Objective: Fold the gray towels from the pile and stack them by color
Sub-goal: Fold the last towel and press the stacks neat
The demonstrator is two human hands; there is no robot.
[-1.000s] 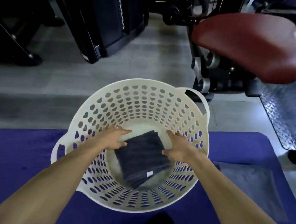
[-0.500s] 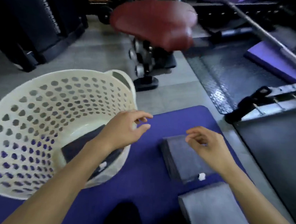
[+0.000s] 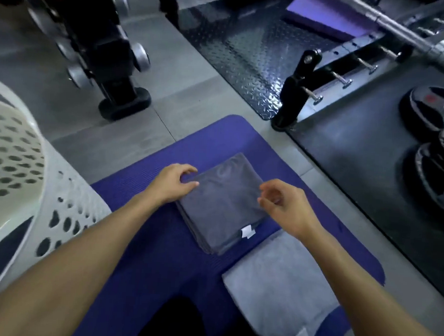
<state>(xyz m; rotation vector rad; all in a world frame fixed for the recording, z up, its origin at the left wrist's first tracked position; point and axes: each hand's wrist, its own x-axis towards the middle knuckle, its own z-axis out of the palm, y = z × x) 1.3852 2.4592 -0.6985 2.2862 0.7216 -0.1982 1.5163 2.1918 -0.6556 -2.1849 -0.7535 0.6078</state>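
At the near edge of the purple foam exercise mat (image 3: 142, 267), a folded light gray rectangular towel (image 3: 283, 293) lies flat, a white label at its near corner. Just beyond it, apart by a narrow strip of mat, sits a stack of folded dark gray towels (image 3: 221, 204), a white tag at the near edge of its top layer. The left hand (image 3: 173, 183) rests on the stack's left edge, its fingers curled over the top towel's far-left corner with the thumb on the cloth; the grip appears closed on that corner. The right hand (image 3: 286, 210) hovers above the stack's right side, fingers loosely bent and apart, holding nothing; whether it touches the cloth cannot be told. To the left, the white perforated plastic laundry basket (image 3: 14, 181) stands partly on the mat, with a dark cloth visible through its lower holes. Farther off, on the gray tiled floor (image 3: 108, 140), stands a black wheeled machine base (image 3: 110, 65). To the far right, 2 or more black weight plates (image 3: 437, 155) lie on a black rubber platform (image 3: 351, 160), beyond which a steel barbell (image 3: 395, 30) crosses.
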